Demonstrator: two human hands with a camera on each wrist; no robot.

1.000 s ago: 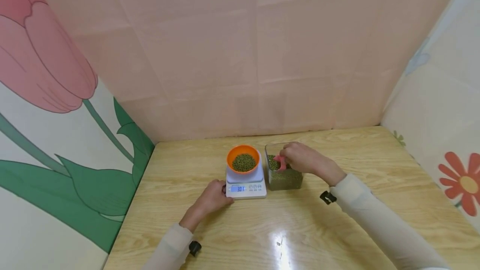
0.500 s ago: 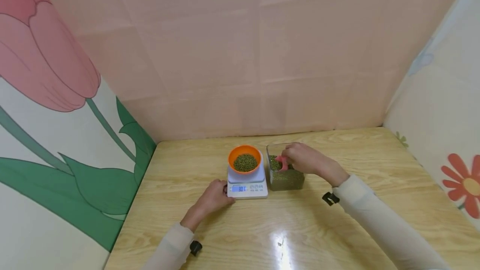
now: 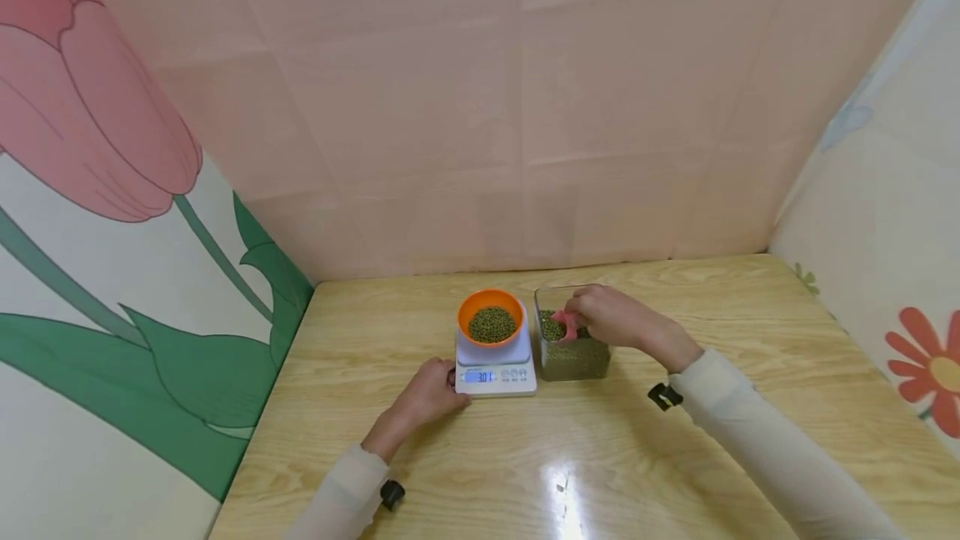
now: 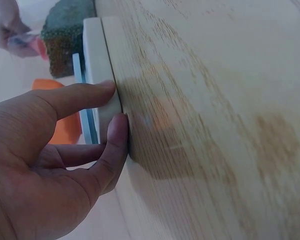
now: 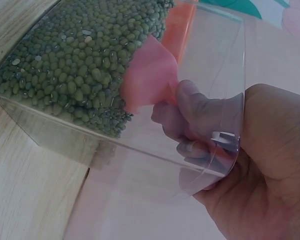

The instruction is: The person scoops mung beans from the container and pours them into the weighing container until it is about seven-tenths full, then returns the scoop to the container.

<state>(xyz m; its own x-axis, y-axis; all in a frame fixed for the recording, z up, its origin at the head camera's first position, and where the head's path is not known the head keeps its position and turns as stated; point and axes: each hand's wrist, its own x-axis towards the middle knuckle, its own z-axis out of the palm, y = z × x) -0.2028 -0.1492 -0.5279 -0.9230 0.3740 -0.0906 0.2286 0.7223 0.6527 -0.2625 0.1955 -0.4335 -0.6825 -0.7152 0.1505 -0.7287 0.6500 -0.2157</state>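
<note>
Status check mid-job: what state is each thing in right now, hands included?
Digital scale: on, display lit.
Orange bowl: upright on the scale, partly filled with mung beans.
Clear container: upright, open-topped, also partly filled with mung beans.
Pink scoop: inside the container, against the beans; load unclear.
Left hand: grips the scale's near-left corner.
Right hand: holds the scoop.

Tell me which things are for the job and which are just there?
For the job, it seems:
digital scale, gripped by the left hand
orange bowl on it
green mung beans
clear container
pink scoop, held by the right hand

Just there:
pink tulip picture
red flower picture
</note>
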